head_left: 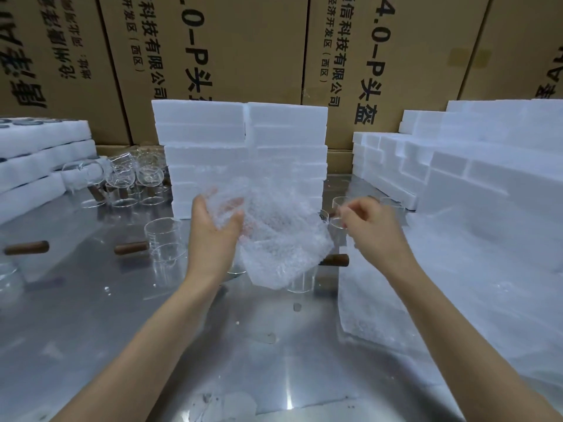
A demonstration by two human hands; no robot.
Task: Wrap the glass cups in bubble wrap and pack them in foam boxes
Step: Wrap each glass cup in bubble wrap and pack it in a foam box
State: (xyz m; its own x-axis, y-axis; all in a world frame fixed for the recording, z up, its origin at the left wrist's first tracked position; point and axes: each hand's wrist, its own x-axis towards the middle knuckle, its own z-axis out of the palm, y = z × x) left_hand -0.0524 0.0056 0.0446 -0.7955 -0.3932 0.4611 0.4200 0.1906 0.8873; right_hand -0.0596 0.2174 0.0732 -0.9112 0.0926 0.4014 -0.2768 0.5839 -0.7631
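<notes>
Head view, item one: your left hand point(213, 233), palm up, fingers curled under a sheet of bubble wrap point(280, 233) held above the steel table point(122, 330)

Item two: your right hand point(368, 222), fingers drawn together in a pinch; whether it has the sheet's right edge, you cannot tell

Item three: glass cup point(300, 275) with a wooden handle point(333, 261), standing on the table directly under the sheet, below both hands, handle pointing right toward your right hand, which looks the nearer one

Item four: foam boxes point(243, 153) stacked just behind the sheet; more cups point(166, 239) to your left
</notes>
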